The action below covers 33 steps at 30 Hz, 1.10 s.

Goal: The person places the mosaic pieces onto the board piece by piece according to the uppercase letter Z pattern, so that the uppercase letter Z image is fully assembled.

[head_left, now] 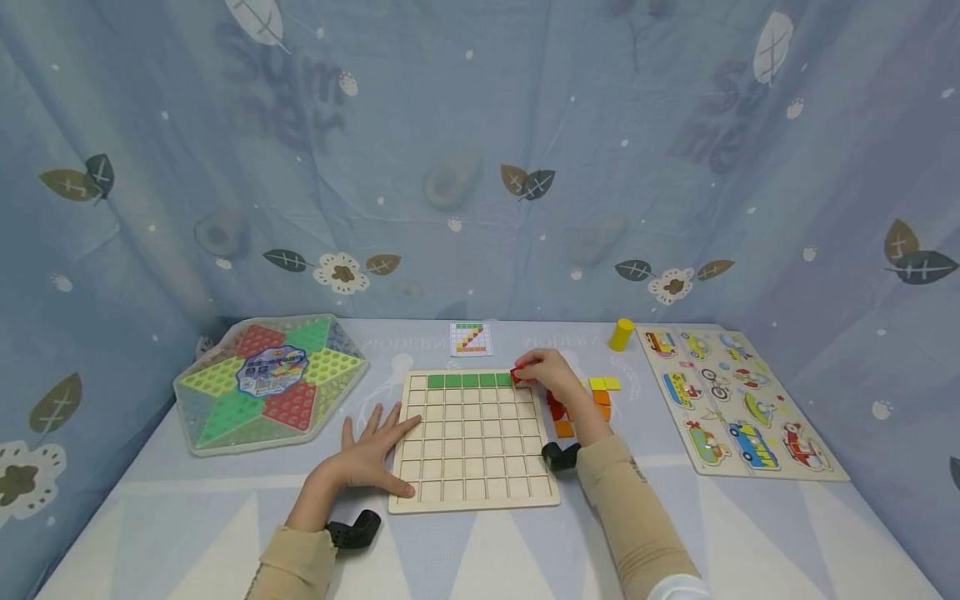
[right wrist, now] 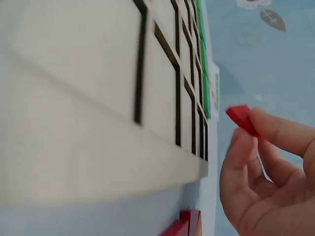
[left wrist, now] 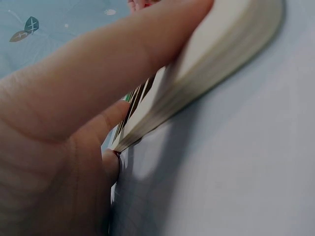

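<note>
A wooden grid board [head_left: 476, 437] lies on the table, with a run of green tiles [head_left: 468, 381] along its far row. My right hand [head_left: 551, 372] pinches a red tile [right wrist: 241, 118] between thumb and fingertips, over the far right corner of the board. My left hand [head_left: 371, 458] is spread at the board's left side, thumb and a fingertip on its edge. The left wrist view shows the thumb [left wrist: 98, 69] lying across the rim. Behind the board lies a pattern card [head_left: 471, 340] with green, red, yellow and orange squares drawn on a grid.
Red, orange and yellow tiles [head_left: 603, 384] lie right of the board, partly behind the right forearm. A yellow cylinder [head_left: 621, 335] stands behind them. A picture puzzle board [head_left: 738, 400] lies at the right, a hexagonal checkers box [head_left: 270, 383] at the left. A patterned curtain [head_left: 480, 167] hangs behind.
</note>
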Each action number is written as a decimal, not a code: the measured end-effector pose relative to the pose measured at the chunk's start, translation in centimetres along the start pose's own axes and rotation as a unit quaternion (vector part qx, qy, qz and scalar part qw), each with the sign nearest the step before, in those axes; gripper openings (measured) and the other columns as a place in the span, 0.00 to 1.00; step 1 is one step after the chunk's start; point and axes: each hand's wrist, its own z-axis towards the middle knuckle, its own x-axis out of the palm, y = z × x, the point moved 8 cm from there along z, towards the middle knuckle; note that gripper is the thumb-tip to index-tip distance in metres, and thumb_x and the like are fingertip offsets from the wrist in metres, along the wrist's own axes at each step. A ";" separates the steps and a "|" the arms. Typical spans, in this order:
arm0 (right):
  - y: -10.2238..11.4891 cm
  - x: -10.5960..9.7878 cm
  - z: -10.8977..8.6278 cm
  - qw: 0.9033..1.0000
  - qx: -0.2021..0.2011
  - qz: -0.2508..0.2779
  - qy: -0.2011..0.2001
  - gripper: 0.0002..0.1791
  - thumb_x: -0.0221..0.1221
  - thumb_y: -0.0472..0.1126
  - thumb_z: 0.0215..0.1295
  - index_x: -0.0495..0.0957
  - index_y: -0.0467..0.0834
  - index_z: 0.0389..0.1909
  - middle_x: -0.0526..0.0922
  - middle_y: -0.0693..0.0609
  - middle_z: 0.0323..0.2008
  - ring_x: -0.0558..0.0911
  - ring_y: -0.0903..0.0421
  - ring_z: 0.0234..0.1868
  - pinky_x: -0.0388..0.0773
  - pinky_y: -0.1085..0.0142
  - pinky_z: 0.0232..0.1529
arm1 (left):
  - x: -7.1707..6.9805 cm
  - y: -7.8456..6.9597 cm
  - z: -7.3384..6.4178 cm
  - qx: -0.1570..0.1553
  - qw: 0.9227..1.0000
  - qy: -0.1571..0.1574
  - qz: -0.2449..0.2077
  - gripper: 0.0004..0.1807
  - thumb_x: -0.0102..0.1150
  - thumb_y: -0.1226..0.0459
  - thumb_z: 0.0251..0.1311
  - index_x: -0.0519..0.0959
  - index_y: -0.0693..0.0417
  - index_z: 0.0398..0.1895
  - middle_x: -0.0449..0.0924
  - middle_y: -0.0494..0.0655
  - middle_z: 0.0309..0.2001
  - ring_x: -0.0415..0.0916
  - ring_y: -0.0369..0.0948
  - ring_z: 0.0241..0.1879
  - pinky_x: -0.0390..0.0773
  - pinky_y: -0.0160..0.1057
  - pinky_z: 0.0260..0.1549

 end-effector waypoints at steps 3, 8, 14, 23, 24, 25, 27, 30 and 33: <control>-0.3 0.9 -0.2 0.999 0.020 0.009 0.024 0.09 0.60 0.30 0.57 0.78 0.31 0.39 0.80 0.41 0.37 0.80 0.57 0.27 0.80 0.66 0.35 | 0.0 0.0 0.0 0.001 1.000 0.001 -0.003 0.60 0.72 0.41 0.33 0.53 0.48 0.72 0.32 0.59 0.73 0.23 0.61 0.69 0.17 0.68 0.54; -0.4 1.7 -0.3 0.999 0.033 -0.005 0.036 0.07 0.61 0.28 0.55 0.79 0.30 0.35 0.79 0.39 0.35 0.81 0.57 0.24 0.81 0.67 0.31 | 0.0 0.0 0.0 -0.002 1.000 0.001 -0.002 0.60 0.72 0.41 0.33 0.53 0.48 0.72 0.33 0.59 0.73 0.24 0.61 0.69 0.18 0.68 0.55; 0.4 1.9 -0.6 0.994 0.006 -0.112 0.007 0.04 0.66 0.31 0.51 0.81 0.34 0.27 0.81 0.45 0.26 0.78 0.61 0.19 0.79 0.69 0.26 | 0.0 0.1 0.1 -0.001 1.000 -0.001 -0.002 0.60 0.72 0.41 0.32 0.53 0.48 0.72 0.33 0.59 0.73 0.24 0.61 0.69 0.17 0.68 0.55; 1.0 2.2 -0.9 0.983 -0.022 -0.184 -0.001 0.05 0.68 0.34 0.49 0.80 0.39 0.25 0.79 0.50 0.20 0.75 0.59 0.18 0.72 0.71 0.21 | 0.0 0.1 0.0 -0.003 1.000 0.000 0.000 0.60 0.71 0.41 0.33 0.53 0.48 0.72 0.33 0.59 0.73 0.23 0.61 0.69 0.18 0.68 0.55; 1.0 2.2 -1.0 0.983 -0.026 -0.181 0.000 0.06 0.68 0.35 0.50 0.80 0.39 0.26 0.79 0.50 0.21 0.75 0.59 0.19 0.72 0.71 0.21 | 0.0 0.2 0.0 -0.003 1.000 -0.001 0.001 0.60 0.71 0.41 0.33 0.53 0.48 0.72 0.33 0.59 0.73 0.23 0.61 0.69 0.18 0.68 0.55; 1.0 2.2 -1.1 0.984 -0.029 -0.178 0.003 0.06 0.67 0.35 0.50 0.80 0.39 0.26 0.79 0.50 0.21 0.75 0.59 0.19 0.72 0.71 0.21 | 0.0 0.2 0.0 -0.003 1.000 -0.001 0.001 0.60 0.71 0.41 0.33 0.53 0.48 0.72 0.33 0.59 0.73 0.24 0.61 0.69 0.18 0.68 0.55; 1.0 2.1 -1.2 0.986 -0.037 -0.163 0.008 0.06 0.66 0.35 0.52 0.79 0.39 0.28 0.79 0.49 0.22 0.75 0.58 0.20 0.72 0.70 0.22 | 0.0 0.2 0.0 -0.003 1.000 -0.001 0.002 0.60 0.71 0.40 0.33 0.53 0.48 0.72 0.33 0.59 0.73 0.24 0.61 0.69 0.18 0.68 0.55; 0.9 1.5 -1.2 0.990 -0.048 -0.132 0.007 0.06 0.64 0.36 0.55 0.79 0.38 0.31 0.79 0.47 0.24 0.76 0.56 0.22 0.74 0.68 0.24 | 0.0 0.2 0.0 -0.002 1.000 0.000 0.002 0.60 0.71 0.40 0.33 0.53 0.48 0.72 0.33 0.59 0.73 0.24 0.61 0.69 0.18 0.69 0.54; 0.7 0.2 -1.2 0.993 -0.054 -0.102 -0.009 0.07 0.62 0.36 0.57 0.78 0.37 0.34 0.79 0.45 0.27 0.77 0.54 0.24 0.76 0.66 0.27 | 0.0 0.1 0.0 0.000 1.000 0.002 0.001 0.60 0.71 0.40 0.33 0.53 0.48 0.72 0.33 0.59 0.73 0.23 0.61 0.69 0.18 0.69 0.54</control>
